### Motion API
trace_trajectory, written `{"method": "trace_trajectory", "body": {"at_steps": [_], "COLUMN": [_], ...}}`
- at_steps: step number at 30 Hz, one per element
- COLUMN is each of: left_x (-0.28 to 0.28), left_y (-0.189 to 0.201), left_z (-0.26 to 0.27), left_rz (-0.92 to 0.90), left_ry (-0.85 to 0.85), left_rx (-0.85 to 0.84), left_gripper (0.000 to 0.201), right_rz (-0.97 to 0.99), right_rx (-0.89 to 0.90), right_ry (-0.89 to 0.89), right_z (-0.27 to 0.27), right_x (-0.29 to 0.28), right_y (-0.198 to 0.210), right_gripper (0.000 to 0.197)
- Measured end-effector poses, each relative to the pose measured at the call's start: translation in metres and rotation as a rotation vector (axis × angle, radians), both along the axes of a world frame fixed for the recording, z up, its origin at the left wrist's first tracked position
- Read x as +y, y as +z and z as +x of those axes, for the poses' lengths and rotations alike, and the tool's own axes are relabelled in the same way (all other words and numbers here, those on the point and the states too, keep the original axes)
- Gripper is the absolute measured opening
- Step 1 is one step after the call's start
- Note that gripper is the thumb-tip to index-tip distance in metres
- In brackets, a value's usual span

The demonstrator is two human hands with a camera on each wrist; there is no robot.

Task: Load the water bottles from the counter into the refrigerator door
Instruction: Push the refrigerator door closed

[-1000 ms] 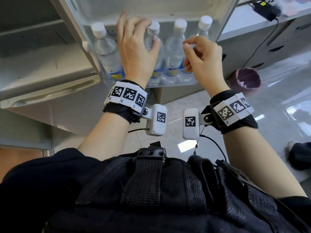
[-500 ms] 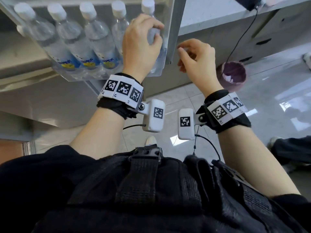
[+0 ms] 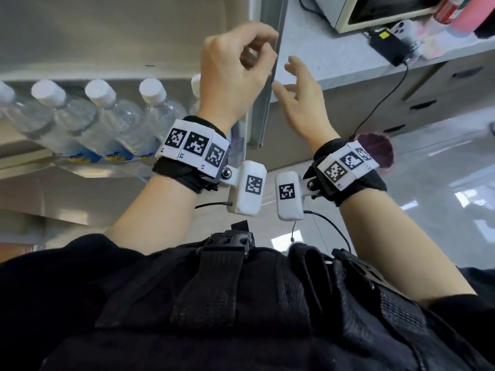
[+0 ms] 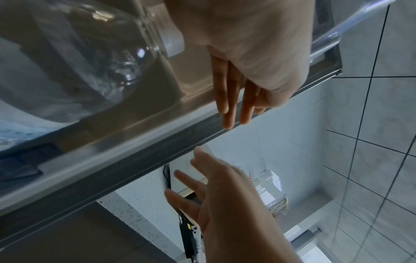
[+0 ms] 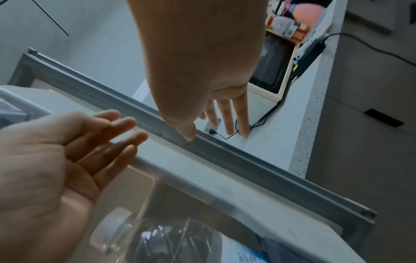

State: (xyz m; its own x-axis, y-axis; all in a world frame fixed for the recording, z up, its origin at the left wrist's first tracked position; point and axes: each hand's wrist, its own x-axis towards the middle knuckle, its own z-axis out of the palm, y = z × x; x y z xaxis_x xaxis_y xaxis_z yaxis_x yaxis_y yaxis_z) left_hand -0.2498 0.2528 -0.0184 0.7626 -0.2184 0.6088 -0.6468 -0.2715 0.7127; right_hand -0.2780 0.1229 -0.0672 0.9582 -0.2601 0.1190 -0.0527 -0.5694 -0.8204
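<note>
Several clear water bottles (image 3: 117, 121) with white caps stand in a row in the refrigerator door shelf (image 3: 112, 170) at the left. My left wrist partly hides the rightmost one (image 3: 197, 84). My left hand (image 3: 249, 52) hovers above that bottle near the door's grey edge (image 3: 267, 84), fingers relaxed and holding nothing. My right hand (image 3: 292, 81) is just right of the door edge, over the counter, fingers spread and empty. The left wrist view shows my left fingers (image 4: 231, 99) straight beside a bottle (image 4: 78, 62). In the right wrist view, my right fingers (image 5: 227, 115) point at the counter.
A speckled white counter (image 3: 334, 57) runs right of the door, with a microwave (image 3: 375, 12), a black power adapter (image 3: 388, 46) with its cable, and pink items at the far right. Grey drawers (image 3: 442, 84) sit under it. A purple bin (image 3: 375, 151) stands on the glossy floor.
My left hand has let go of the rightmost bottle and risen clear of the shelf. My right hand's fingers have spread, and it has moved up beside the door edge.
</note>
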Motion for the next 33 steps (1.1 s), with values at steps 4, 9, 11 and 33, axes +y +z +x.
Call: {"method": "trace_trajectory", "body": {"at_steps": [4, 9, 11, 33], "left_x": [-0.004, -0.012, -0.018, 0.049], "left_y": [-0.004, 0.003, 0.005, -0.02], "left_z": [0.004, -0.005, -0.012, -0.193], "left_rz": [-0.023, 0.032, 0.041, -0.184], "left_ry": [0.107, 0.214, 0.291, 1.313], "left_rx": [-0.022, 0.018, 0.047, -0.117], "left_gripper": [0.019, 0.027, 0.03, 0.032], "right_rz": [0.088, 0.17, 0.191, 0.329], "right_rx": [0.01, -0.022, -0.015, 0.099], "right_ry": [0.14, 0.271, 0.302, 1.091], "right_z": [0.03, 0.05, 0.05, -0.077], "right_x": [-0.007, -0.013, -0.019, 0.059], "right_y": [0.003, 0.006, 0.006, 0.01], "right_gripper": [0.069, 0.08, 0.079, 0.028]}}
